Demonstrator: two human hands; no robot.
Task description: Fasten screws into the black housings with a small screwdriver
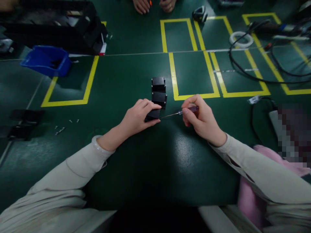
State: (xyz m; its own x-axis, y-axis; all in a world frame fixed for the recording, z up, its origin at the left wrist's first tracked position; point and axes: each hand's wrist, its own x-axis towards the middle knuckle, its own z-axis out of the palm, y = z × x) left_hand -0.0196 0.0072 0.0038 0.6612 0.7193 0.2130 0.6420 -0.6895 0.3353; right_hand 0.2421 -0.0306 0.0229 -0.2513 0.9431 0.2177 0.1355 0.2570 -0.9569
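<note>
My left hand [139, 117] grips a small black box [153, 114] between thumb and fingers on the green table. A screwdriver [191, 109] with a dark, partly clear handle is held in my right hand [202, 118]. Its thin shaft points left, and the tip meets the right side of the box near my left thumb; the exact contact is too small to make out. Just beyond stand two similar black boxes [159, 96] in a row, with small screws showing at their sides.
Several loose screws [60, 130] and black parts [21, 124] lie at left. A blue bin [48, 61] and a large black crate [55, 29] stand behind. Yellow tape frames [196, 96], a white ring [241, 39] and black cables [243, 72] are at right. Another person's hands [142, 5] rest at the far edge.
</note>
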